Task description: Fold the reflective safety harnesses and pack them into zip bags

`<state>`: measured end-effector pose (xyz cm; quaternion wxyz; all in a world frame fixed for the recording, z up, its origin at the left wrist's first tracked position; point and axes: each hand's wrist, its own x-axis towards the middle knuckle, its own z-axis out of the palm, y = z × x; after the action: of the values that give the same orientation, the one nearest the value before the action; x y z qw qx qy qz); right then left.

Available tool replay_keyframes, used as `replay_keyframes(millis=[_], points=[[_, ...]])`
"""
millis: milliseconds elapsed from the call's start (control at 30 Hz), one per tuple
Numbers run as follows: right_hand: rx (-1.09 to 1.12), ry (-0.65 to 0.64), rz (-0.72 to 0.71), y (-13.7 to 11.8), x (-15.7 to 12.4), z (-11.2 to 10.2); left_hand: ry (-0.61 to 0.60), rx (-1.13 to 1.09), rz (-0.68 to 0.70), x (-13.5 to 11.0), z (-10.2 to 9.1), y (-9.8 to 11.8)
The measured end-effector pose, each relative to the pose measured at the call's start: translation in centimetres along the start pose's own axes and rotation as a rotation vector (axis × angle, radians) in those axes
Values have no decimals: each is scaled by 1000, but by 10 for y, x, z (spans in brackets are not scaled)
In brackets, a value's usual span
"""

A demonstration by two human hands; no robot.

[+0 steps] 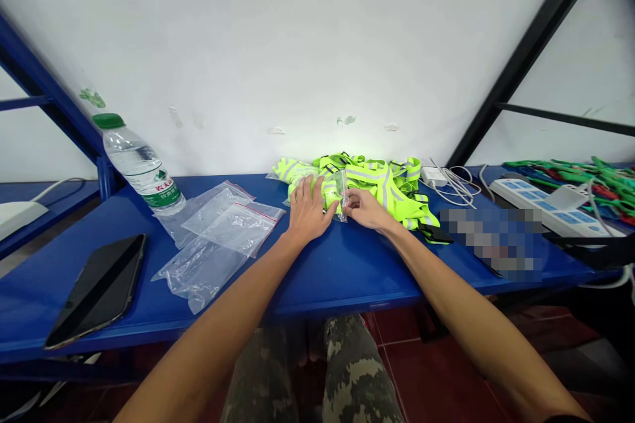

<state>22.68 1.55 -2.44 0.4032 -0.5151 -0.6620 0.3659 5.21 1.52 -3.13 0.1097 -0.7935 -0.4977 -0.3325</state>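
Note:
A clear plastic bag (342,180) with a folded neon-yellow reflective strap vest inside lies near the back of the blue table. My left hand (308,210) curves over the filled part, its thumb reaching toward the bag's end on the right. At that end, my right hand (366,209) pinches the bag's edge between thumb and fingers. Touching the bag on the right is a loose pile of neon-yellow reflective vests (384,178) with grey stripes and black buckles. Another neon-yellow bundle (289,168) sits behind my left hand, seemingly in plastic too.
Flat clear zip bags (223,228) overlap left of my hands. Beyond them stand a water bottle (143,165) and a dark phone (96,291). To the right are a white charger with cable (436,176), a blurred-out item (496,241) and a power strip (546,205).

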Motion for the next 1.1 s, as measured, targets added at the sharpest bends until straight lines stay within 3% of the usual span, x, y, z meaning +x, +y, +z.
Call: replay_keyframes(millis=[200, 367, 867, 1100], points=[[-111, -59, 9, -2, -3, 0, 11, 18, -41, -1, 0, -1], [-66, -66, 24, 1, -1, 1, 18, 7, -48, -1, 0, 0], [117, -2, 44, -2, -1, 0, 18, -18, -58, -1, -2, 0], [73, 39, 43, 3, 2, 1, 23, -26, -54, -2, -2, -1]])
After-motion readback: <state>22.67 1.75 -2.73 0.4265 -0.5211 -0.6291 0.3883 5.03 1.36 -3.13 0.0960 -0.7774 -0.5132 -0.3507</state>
